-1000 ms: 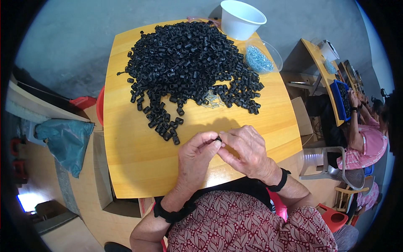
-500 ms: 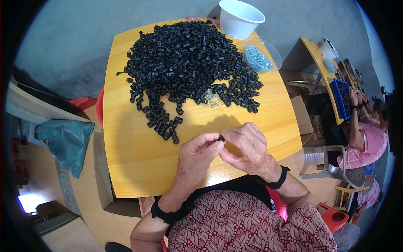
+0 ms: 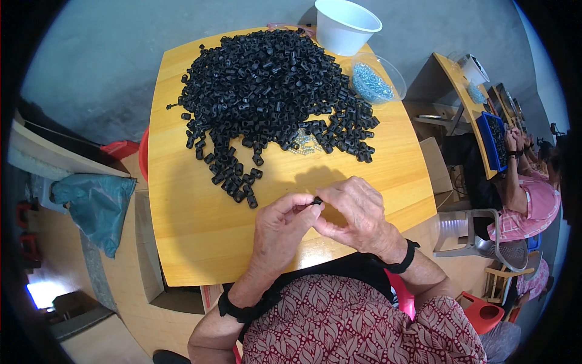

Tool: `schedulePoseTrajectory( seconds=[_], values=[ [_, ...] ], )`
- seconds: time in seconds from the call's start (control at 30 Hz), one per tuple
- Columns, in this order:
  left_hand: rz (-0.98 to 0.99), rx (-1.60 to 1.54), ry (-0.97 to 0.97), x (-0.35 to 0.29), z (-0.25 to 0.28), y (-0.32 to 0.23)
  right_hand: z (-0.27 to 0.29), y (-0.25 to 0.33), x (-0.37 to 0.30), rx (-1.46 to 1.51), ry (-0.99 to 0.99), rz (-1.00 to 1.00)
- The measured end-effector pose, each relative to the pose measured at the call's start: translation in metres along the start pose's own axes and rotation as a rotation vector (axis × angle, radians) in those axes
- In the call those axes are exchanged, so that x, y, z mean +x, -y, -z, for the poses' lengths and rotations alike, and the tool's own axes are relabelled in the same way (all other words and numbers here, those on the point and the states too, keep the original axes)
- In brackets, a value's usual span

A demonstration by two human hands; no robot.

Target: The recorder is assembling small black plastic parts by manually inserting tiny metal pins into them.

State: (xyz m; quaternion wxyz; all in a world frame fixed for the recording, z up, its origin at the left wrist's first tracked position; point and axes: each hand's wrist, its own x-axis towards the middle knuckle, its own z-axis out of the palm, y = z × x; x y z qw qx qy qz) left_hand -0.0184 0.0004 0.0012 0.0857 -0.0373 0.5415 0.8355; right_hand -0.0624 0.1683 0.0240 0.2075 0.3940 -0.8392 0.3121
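Above the near half of the yellow wooden table, a small black plastic part is pinched between the thumb and forefinger of my left hand. My right hand curls in from the other side, its forefinger on the same part and its thumb bent just below. Whether a smaller piece is also between the fingertips is hidden. Beyond my hands, a big heap of like black parts, short tubes with holes in the side, covers the far half of the table. A little patch of tiny silvery pieces lies at the heap's near edge.
A clear dish of small bluish-silver metal pieces and a white tub stand at the far right corner of the table. At another bench on the right, a person in pink works over a blue tray.
Both hands have shifted very slightly left with the black part still between the fingertips. The heap and dishes stay as they were.
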Motion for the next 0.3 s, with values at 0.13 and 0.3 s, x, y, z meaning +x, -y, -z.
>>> schedulePoseTrajectory(
  seconds=[0.13,0.3],
  values=[
    [-0.003,-0.009,-0.063,-0.0010,-0.0026,0.0001,0.0028,-0.0022,-0.0036,-0.003,-0.004,0.034],
    [-0.048,0.012,-0.064,-0.0020,-0.0022,0.0077,0.0040,-0.0042,-0.0025,-0.060,0.028,0.080]
  ],
)
